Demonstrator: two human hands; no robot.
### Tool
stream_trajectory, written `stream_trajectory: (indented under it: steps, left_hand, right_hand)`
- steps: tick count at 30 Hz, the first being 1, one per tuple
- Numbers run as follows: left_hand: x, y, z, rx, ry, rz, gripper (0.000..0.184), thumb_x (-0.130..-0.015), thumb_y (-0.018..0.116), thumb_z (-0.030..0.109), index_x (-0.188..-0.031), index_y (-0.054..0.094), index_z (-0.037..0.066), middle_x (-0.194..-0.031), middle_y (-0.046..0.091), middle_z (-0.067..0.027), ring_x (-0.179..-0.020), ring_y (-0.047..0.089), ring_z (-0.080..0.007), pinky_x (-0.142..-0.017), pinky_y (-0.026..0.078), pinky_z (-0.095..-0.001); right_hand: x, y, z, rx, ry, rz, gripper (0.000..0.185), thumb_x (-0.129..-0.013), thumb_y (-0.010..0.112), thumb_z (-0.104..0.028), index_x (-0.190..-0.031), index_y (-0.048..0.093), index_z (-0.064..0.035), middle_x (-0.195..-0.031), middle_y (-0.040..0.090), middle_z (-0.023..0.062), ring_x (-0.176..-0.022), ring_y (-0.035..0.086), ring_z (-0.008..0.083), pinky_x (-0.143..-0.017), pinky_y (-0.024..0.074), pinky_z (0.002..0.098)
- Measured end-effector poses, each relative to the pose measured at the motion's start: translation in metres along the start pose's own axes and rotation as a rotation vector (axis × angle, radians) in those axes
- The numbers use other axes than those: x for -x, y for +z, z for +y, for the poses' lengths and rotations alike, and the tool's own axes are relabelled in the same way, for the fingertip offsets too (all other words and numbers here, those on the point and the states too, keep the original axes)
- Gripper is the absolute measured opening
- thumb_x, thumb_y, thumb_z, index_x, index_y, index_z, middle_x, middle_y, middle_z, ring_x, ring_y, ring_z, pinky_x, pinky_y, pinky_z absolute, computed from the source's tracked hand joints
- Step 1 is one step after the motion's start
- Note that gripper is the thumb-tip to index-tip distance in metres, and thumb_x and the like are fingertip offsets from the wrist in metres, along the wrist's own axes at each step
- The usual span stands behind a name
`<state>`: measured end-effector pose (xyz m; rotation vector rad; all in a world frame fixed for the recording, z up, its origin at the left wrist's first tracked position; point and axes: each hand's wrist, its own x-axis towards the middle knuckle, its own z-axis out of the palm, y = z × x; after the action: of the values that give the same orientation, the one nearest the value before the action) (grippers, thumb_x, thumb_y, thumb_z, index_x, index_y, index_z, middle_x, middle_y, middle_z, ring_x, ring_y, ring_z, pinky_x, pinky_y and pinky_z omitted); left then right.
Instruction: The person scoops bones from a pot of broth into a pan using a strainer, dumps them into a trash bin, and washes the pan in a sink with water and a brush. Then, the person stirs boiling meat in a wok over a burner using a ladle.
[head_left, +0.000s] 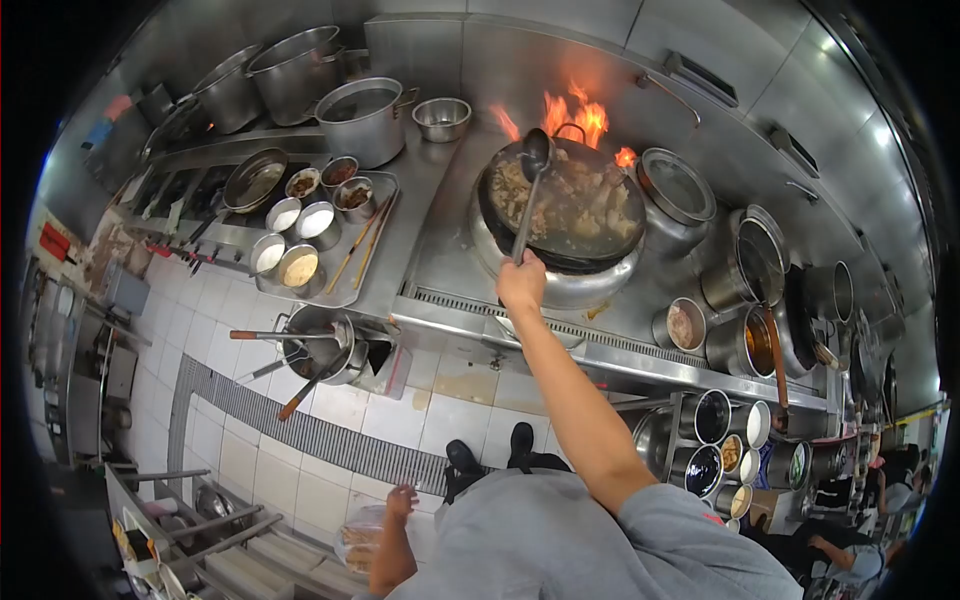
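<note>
My right hand [522, 283] is closed round the handle of a long metal ladle [536, 160], whose bowl is over the far left part of a large black wok [570, 200]. Pieces of food [595, 215] fill the wok, and steam hangs over them. Orange flames [580, 118] rise behind its far rim. Down beside my body, my left hand [402, 501] is away from the stove, with its fingers bent and apart and nothing visible in it.
A metal tray [352, 284] of seasoning containers and chopsticks stands left of the wok. Behind it is a large pot [362, 135]. A lidded pot [676, 190] stands close right of the wok. A pot with handled tools [322, 345] is below the counter. Other people are at far right.
</note>
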<state>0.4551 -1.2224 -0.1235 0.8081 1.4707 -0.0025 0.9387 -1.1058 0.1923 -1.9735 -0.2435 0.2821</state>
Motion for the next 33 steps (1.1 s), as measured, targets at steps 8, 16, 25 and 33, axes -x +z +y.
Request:
stream_trajectory:
  steps: [8,16,25,33]
  left_hand:
    - [0.017,-0.004,-0.003,-0.122,-0.146,-0.012,0.026,-0.088,0.056,0.021,-0.110,0.059,0.007,-0.084,0.066,-0.0072,-0.067,0.063,-0.0171,-0.047,0.041,-0.0316]
    - [0.005,0.003,0.029,0.039,0.116,0.016,0.027,-0.083,0.056,0.017,-0.106,0.058,0.003,-0.079,0.063,-0.0052,-0.066,0.063,-0.0149,-0.044,0.038,-0.0255]
    - [0.013,-0.007,0.010,0.009,0.021,0.029,0.039,-0.083,0.060,0.019,-0.118,0.054,0.002,-0.082,0.064,-0.0074,-0.067,0.064,-0.0187,-0.047,0.041,-0.0287]
    - [0.017,-0.011,0.002,0.032,-0.020,0.009,0.037,-0.086,0.059,0.020,-0.119,0.054,0.002,-0.084,0.065,-0.0074,-0.067,0.064,-0.0177,-0.047,0.041,-0.0287]
  right_hand:
    - [0.029,0.023,-0.033,0.090,0.012,0.016,0.026,-0.079,0.056,-0.009,-0.099,0.058,0.0060,-0.096,0.063,0.0313,-0.095,0.061,0.0451,-0.087,0.0470,0.0472]
    - [-0.003,0.029,-0.049,0.012,0.025,0.014,0.029,-0.078,0.057,-0.010,-0.100,0.058,0.0085,-0.101,0.062,0.0322,-0.101,0.060,0.0442,-0.088,0.0470,0.0473]
    - [-0.036,0.059,-0.066,-0.077,0.214,-0.073,0.033,-0.077,0.059,-0.014,-0.101,0.060,0.0085,-0.105,0.063,0.0299,-0.103,0.061,0.0421,-0.091,0.0474,0.0446]
    - [0.023,0.048,-0.053,0.157,0.028,0.026,0.034,-0.076,0.061,-0.016,-0.102,0.059,0.0054,-0.107,0.063,0.0274,-0.105,0.059,0.0421,-0.091,0.0472,0.0464]
